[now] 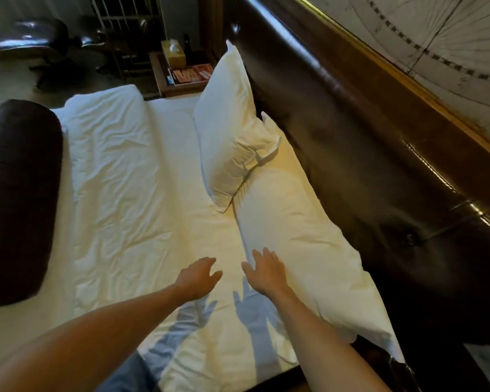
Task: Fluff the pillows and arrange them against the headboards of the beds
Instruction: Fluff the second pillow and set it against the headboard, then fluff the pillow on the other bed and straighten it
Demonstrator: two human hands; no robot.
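Two white pillows lie along the dark padded headboard (365, 142) on the right. The far pillow (229, 131) stands tilted on its edge against the headboard. The near pillow (300, 236) lies flatter, its lower corner hanging past the bed's edge. My right hand (266, 271) hovers open over the near pillow's left edge, fingers spread. My left hand (200, 275) is open just left of it, above the white sheet (130, 199). Neither hand holds anything.
A dark brown bolster cushion (20, 193) lies at the left of the bed. Beyond the bed stands a wooden nightstand (159, 77) with a tissue box (174, 53) and a red magazine. A dark leather chair (31, 41) sits far left.
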